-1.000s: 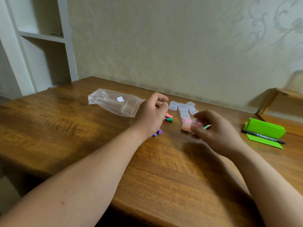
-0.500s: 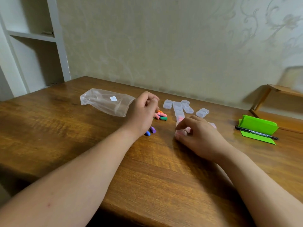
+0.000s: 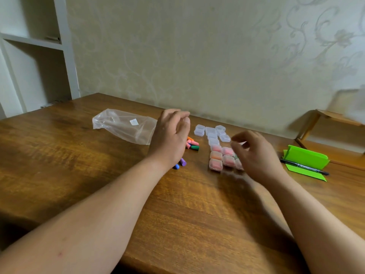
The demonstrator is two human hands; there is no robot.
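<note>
Our right hand [image 3: 256,157] hovers loosely curled, empty, over the filled boxes [image 3: 216,156], our left hand [image 3: 169,139] relaxed and empty above the coloured pieces [image 3: 194,147] just left of them; we risk a sweep knocking boxes askew

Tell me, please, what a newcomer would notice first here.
Probably the block of small clear boxes with pink and orange contents, mid-table, partly hidden by the right hand. Next, the loose coloured pieces by the left hand, and the clear plastic bag to its left. At the far right, a green folded card with a black marker across it.
</note>
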